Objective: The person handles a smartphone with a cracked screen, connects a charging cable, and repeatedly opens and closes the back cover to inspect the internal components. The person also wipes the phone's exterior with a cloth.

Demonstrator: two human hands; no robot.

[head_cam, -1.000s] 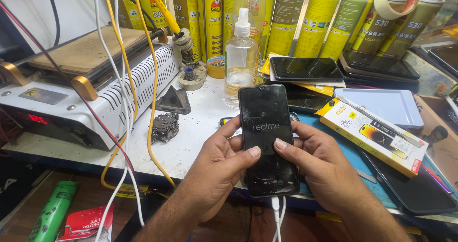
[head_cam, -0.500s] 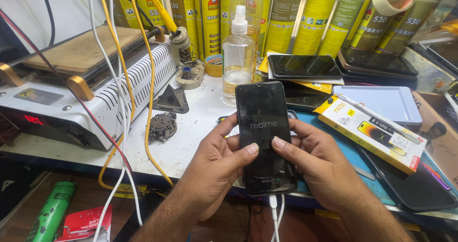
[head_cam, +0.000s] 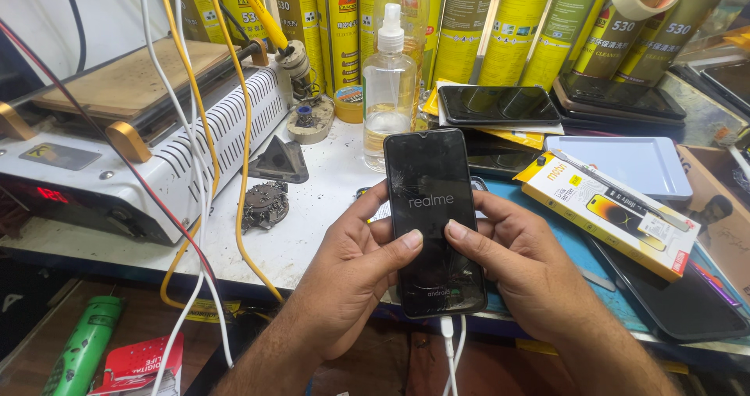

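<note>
Two hands, the left hand and the right hand, share a clenched grip on a black smartphone held upright just above the near edge of the white worktop, both thumbs pressed on its cracked, lit screen. A white cable hangs from the phone's lower end. The worktop is stained and crowded: a white heating machine with a red display sits at the left, yellow and white wires draped over it. A clear spray bottle stands just behind the phone, backed by a row of yellow and olive spray cans. A yellow box lies right of the hands, near a pale blue tray.
</note>
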